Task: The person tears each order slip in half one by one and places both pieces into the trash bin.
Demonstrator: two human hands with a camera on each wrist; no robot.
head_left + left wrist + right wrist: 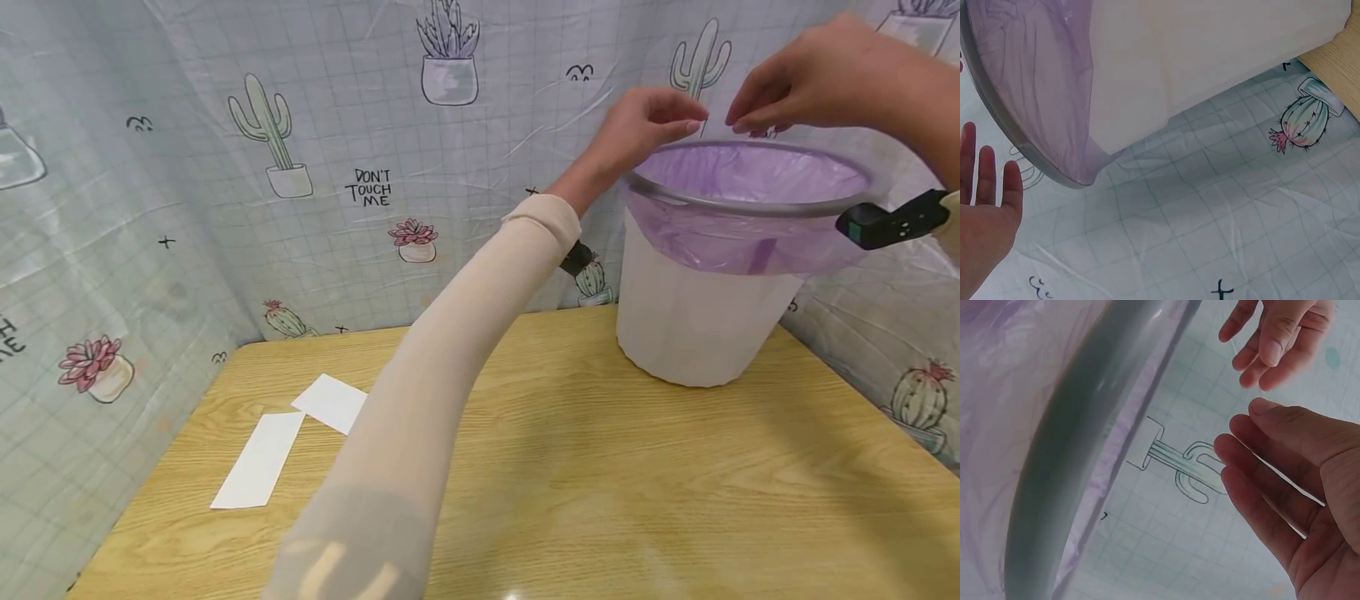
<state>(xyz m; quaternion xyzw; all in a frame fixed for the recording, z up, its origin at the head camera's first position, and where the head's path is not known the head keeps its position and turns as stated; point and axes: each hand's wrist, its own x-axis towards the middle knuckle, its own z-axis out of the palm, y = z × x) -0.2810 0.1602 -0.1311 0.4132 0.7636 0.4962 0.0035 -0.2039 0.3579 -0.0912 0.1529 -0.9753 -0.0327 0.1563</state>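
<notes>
A white trash bin [697,308] stands at the back right of the table, lined with a purple plastic bag [757,237]. A grey ring [750,204] sits around its rim over the folded bag edge. My left hand [645,121] hovers just above the rim's left side, fingers loosely bent with nothing between them. Facing it, my right hand [825,79] hangs over the bin's opening, fingers relaxed and holding nothing. In the right wrist view both hands, the left [1282,337] and the right [1297,481], are beside the ring, apart from each other.
Two white paper strips [262,458] lie at the table's left, one partly behind my left sleeve [420,400]. A cactus-print curtain [480,150] hangs behind the wooden table [600,475] and along its sides.
</notes>
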